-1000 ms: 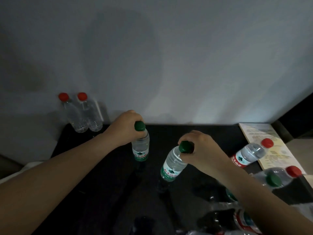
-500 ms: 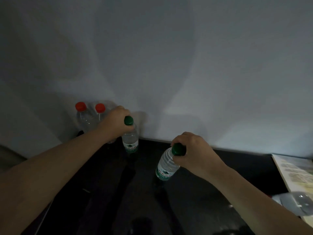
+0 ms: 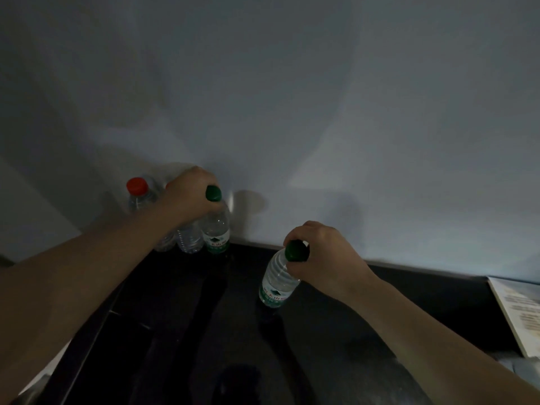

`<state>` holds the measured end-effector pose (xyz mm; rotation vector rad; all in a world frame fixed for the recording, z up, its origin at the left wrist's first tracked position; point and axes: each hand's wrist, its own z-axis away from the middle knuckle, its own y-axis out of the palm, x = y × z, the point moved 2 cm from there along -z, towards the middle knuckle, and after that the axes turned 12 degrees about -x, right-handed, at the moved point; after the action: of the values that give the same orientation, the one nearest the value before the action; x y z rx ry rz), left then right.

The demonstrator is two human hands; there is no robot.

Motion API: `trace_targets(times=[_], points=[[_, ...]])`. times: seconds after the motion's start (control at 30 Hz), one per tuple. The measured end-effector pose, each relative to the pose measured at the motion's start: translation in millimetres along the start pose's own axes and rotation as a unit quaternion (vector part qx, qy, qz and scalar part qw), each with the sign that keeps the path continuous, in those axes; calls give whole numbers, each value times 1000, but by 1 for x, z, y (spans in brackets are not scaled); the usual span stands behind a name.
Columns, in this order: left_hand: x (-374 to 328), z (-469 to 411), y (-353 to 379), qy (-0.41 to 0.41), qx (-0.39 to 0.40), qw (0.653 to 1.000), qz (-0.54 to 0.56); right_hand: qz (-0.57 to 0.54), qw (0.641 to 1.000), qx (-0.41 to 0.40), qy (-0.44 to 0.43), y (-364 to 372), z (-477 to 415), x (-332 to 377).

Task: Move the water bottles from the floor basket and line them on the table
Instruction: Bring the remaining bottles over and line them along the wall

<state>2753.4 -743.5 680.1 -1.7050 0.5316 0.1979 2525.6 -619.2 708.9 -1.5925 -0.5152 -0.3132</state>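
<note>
- Far left, against the wall (image 3: 321, 112): red-capped bottle (image 3: 139, 200), upright on the dark surface (image 3: 204, 317), clear-bodied. Fill level lost in the dim light, lower half hidden behind the left forearm (image 3: 87, 273).
- Just right of it: second clear bottle (image 3: 190, 241), close between its neighbours. Only the ribbed lower body and a sliver of red cap in sight, the rest covered by the left grip (image 3: 187, 200).
- Left grip: clenched around the neck of a green-capped bottle (image 3: 216, 229), fingers curled just under the cap, fingertips out of sight on the far side.
- That green-capped bottle: upright at the back edge of the surface, close to the wall and just beside the second clear bottle. Clear above, with a green-and-white label low on the body bearing a dark triangular mark. Lettering too blurred to read.
- Middle, well apart from that row: tilted green-capped bottle (image 3: 277, 283), cap leaning right, base down toward the surface. Contact between base and surface not to be told. Clear ribbed shoulder, same green-and-white label with the triangular mark, a few pale letters not legible.
- Right grip (image 3: 321, 252): wrapped around the cap and neck of the tilted green-capped bottle, thumb side toward the cap, knuckles up.
- Far right: printed sheet (image 3: 517, 311) lying flat, cut off by the frame edge, its lines of text blurred past reading.
</note>
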Motion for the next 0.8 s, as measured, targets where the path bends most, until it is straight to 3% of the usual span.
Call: trace_targets(times=[0.57, 0.8], points=[[10, -5, 16, -12, 8, 1000, 26, 22, 999, 0, -32, 38, -94, 20], [10, -4, 14, 44, 16, 999, 12, 47, 998, 9, -32, 58, -119, 27]])
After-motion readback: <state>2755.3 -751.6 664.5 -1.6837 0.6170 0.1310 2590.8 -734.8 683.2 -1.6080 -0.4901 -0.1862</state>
